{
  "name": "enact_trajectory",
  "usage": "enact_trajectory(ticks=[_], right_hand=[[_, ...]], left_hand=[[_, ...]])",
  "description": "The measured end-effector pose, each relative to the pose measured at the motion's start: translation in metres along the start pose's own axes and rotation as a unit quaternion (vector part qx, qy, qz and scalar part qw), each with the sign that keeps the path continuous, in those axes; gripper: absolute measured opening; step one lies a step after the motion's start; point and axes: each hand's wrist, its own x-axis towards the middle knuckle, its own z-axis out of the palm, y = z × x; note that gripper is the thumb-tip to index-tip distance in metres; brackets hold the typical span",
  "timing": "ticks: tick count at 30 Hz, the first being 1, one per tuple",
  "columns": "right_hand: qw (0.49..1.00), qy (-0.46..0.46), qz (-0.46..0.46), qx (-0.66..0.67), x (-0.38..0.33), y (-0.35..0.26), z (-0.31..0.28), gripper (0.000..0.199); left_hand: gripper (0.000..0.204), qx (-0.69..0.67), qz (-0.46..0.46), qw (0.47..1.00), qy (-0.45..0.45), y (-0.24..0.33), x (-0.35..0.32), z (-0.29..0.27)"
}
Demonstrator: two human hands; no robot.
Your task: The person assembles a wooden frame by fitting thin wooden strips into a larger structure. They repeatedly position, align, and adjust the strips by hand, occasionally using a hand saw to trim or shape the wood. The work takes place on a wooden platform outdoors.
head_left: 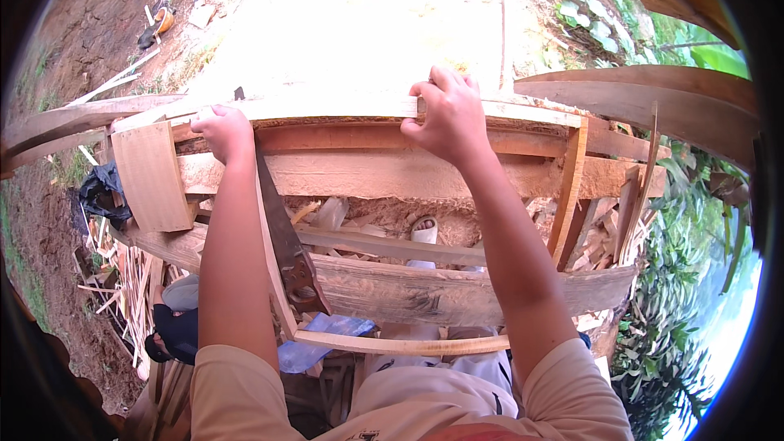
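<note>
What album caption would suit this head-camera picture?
Left hand and right hand at a pale wooden strip, a handsaw close by.

Both arms (237,265) stretched forward, apart; left hand (226,132) curled, right hand (452,114) pinching, fingers bent.

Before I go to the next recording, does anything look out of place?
Yes: the handsaw slants handle-low beside the left forearm, unheld, an awkward spot for a blade. Wood scraps also lie jumbled at left.
</note>
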Motion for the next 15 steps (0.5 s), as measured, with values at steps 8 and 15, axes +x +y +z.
enact_trajectory(ticks=[8,15], right_hand=[[1.000,-0.007,0.020,0.004,0.000,-0.001,0.002,0.025],[0.999,-0.046,0.011,0.002,0.001,0.001,-0.003,0.029]], left_hand=[[0.049,-0.008,0.019,0.999,0.025,-0.008,0.005,0.008],[0.049,-0.005,0.014,1.000,0.010,-0.001,-0.006,0.004]])
